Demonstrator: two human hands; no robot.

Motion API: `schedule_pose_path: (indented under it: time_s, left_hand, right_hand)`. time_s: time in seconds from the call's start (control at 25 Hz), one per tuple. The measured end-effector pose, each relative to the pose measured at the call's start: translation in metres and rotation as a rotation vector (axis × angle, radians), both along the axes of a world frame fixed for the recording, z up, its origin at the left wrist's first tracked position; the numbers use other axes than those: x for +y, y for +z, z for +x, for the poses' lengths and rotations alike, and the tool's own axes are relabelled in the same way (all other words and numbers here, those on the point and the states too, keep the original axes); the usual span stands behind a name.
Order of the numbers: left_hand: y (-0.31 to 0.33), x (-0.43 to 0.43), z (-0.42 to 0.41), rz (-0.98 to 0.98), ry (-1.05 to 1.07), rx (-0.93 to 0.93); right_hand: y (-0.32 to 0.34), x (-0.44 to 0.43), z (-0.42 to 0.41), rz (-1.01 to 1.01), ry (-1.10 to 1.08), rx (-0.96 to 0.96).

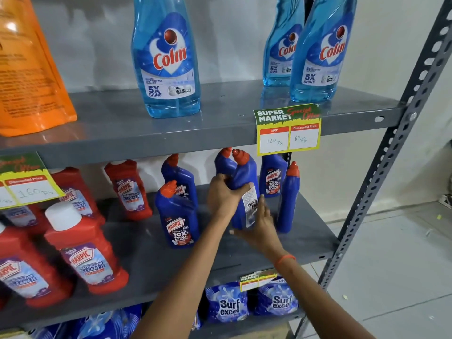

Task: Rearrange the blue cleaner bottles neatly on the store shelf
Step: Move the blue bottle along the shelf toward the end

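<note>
Several dark blue cleaner bottles with red caps stand on the middle grey shelf [281,243]. My left hand [223,194] grips one blue bottle [244,182] around its middle; its back label faces me. My right hand [260,227] touches the same bottle low on its label side, fingers spread. Another blue bottle [223,162] stands just behind it. One blue bottle [178,216] stands in front to the left, one [179,177] behind that. A labelled one [272,176] and a side-on one [288,199] stand to the right.
Red bathroom cleaner bottles [85,250] fill the left of the same shelf. Light blue glass cleaner bottles [166,57] and an orange pouch [29,69] sit on the shelf above. A price tag [288,129] hangs from its edge. The upright post [381,167] bounds the right. Detergent packs [227,302] lie below.
</note>
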State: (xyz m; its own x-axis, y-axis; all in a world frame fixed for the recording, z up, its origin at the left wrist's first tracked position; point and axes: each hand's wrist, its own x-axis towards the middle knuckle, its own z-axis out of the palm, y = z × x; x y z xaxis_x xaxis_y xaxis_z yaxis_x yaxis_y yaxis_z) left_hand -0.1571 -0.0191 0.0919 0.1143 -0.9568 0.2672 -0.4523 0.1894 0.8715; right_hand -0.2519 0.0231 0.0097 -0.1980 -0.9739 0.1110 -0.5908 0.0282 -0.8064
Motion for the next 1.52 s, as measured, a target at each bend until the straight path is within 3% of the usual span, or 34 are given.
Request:
schedule_pose_path:
  time_s: [0.08,0.2,0.28,0.44,0.68,0.8,1.08,1.44,1.52]
  left_hand:
    - [0.000,0.005,-0.001,0.008,0.018,0.033]
    - [0.003,0.007,0.013,0.070,-0.242,0.219]
    - [0.008,-0.001,0.026,0.207,-0.486,0.387]
    - [-0.003,-0.017,0.039,0.357,-0.737,0.443]
    - [-0.027,-0.015,0.031,0.168,-0.313,0.371]
    - [-0.047,-0.014,0.031,0.116,-0.197,0.378]
    - [-0.057,-0.020,0.042,0.170,-0.283,0.507]
    - [-0.068,-0.017,0.038,0.130,-0.238,0.494]
    - [-0.065,-0.012,0.037,0.118,-0.223,0.419]
  right_hand:
    - [-0.002,-0.002,0.012,-0.045,-0.107,0.043]
    - [0.006,0.002,0.005,-0.154,-0.065,-0.188]
    - [0.009,0.005,-0.006,-0.107,0.063,-0.335]
    - [0.007,0.001,-0.022,0.045,0.221,-0.448]
    - [0.001,-0.018,-0.025,0.138,0.199,-0.453]
    - [-0.003,-0.031,-0.021,0.119,0.148,-0.410]
    - [-0.016,-0.037,-0.011,0.121,0.097,-0.403]
    - [-0.015,-0.035,-0.004,0.110,0.058,-0.421]
    - [-0.013,-0.035,-0.002,0.133,0.062,-0.401]
